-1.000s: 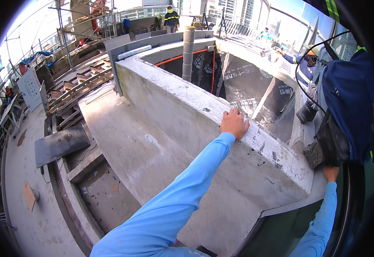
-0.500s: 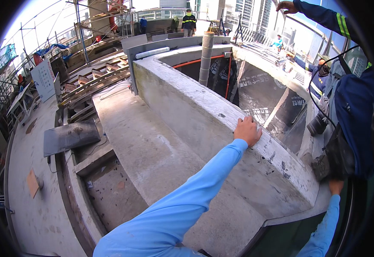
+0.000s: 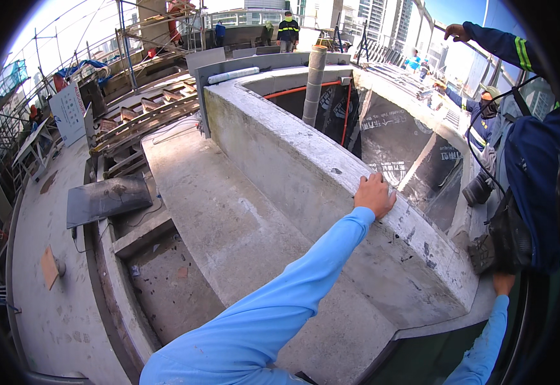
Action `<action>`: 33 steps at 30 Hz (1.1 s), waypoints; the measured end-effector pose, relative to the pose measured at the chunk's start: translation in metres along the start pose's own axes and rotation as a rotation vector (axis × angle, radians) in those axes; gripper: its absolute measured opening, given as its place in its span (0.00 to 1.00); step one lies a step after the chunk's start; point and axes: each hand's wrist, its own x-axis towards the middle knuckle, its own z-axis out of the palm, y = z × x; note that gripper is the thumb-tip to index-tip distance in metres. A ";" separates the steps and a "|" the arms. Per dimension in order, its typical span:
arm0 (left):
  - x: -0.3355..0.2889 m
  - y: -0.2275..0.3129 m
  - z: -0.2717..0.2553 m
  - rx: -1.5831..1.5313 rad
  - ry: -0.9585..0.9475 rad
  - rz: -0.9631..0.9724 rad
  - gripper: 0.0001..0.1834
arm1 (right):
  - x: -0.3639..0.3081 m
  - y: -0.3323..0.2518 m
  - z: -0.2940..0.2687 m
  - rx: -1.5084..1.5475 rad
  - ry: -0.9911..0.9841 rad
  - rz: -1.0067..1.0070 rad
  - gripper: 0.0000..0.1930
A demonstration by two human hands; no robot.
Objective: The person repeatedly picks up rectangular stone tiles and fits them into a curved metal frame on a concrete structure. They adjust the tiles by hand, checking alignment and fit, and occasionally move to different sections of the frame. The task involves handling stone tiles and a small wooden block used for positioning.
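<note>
My left hand (image 3: pixel 375 194) grips the top edge of a low concrete wall (image 3: pixel 305 144), its fingers bent over the whitish, chipped top. The blue-sleeved left arm reaches across from below. Only the wrist and back of my right hand (image 3: pixel 503 282) show at the wall's right end. Its fingers are hidden beneath a co-worker's dark boot (image 3: pixel 483 253), so what it touches cannot be told. That co-worker, in navy clothing (image 3: pixel 533 173), is perched close by on the right, with one arm (image 3: pixel 495 42) held out above.
Behind the wall lies a pit lined with black sheeting (image 3: pixel 402 138), with a round post (image 3: pixel 314 83) and orange pipe. A concrete ledge (image 3: pixel 229 205) runs along the near side. A dark panel (image 3: pixel 109 200) lies to the left. Scaffolding (image 3: pixel 126 45) and other people stand farther off.
The view has shifted slightly, moving the scene a little right and down. The co-worker's outstretched hand has shifted right and lower. My hands stay where they were.
</note>
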 end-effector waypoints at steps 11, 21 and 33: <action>0.001 0.005 0.000 -0.022 -0.004 0.003 0.24 | 0.005 0.034 0.004 0.111 -0.047 0.092 0.24; 0.001 0.006 -0.003 -0.036 -0.020 0.000 0.24 | 0.003 0.030 0.001 -0.047 0.009 -0.044 0.23; 0.004 0.000 0.001 0.039 -0.069 -0.028 0.24 | -0.009 -0.055 -0.034 -0.139 -0.058 -0.055 0.18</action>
